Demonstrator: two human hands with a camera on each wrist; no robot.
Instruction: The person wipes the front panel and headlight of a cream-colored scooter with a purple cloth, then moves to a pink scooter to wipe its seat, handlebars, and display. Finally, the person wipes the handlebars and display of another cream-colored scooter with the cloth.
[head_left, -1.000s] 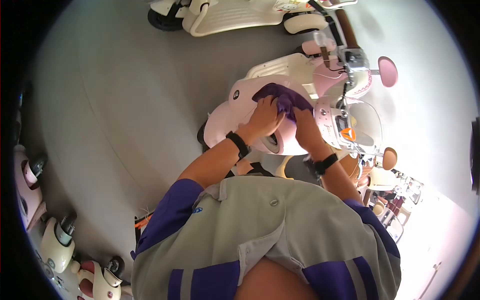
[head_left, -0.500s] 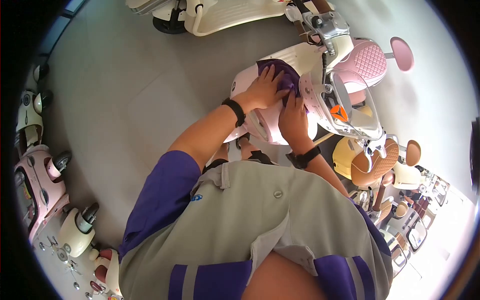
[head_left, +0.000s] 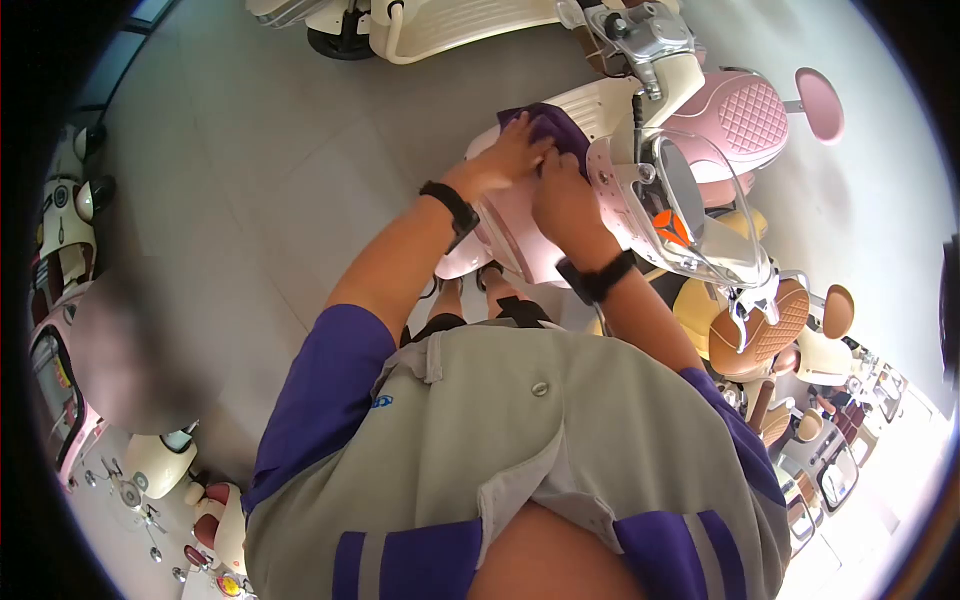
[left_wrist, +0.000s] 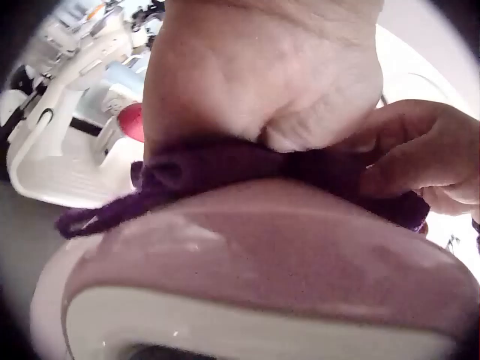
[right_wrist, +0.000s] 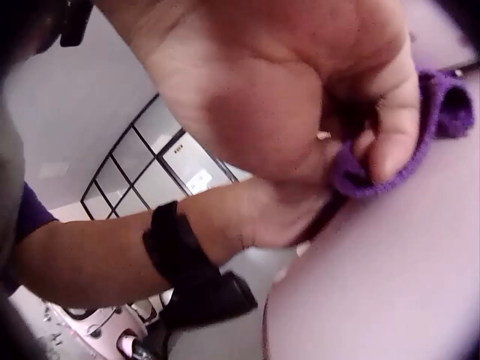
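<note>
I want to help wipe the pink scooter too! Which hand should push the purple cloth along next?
Probably the left hand: it lies on top of the purple cloth, pressing it onto the pink scooter. The right hand only pinches the cloth's edge.

I see both arms stretched forward, black bands on each wrist. Left hand (head_left: 505, 160) lies palm down, fingers pressing flat. Right hand (head_left: 560, 200) sits just beside it, touching, with thumb and fingers (right_wrist: 390, 142) curled into a pinch. Short purple sleeves, forearms bare.
</note>
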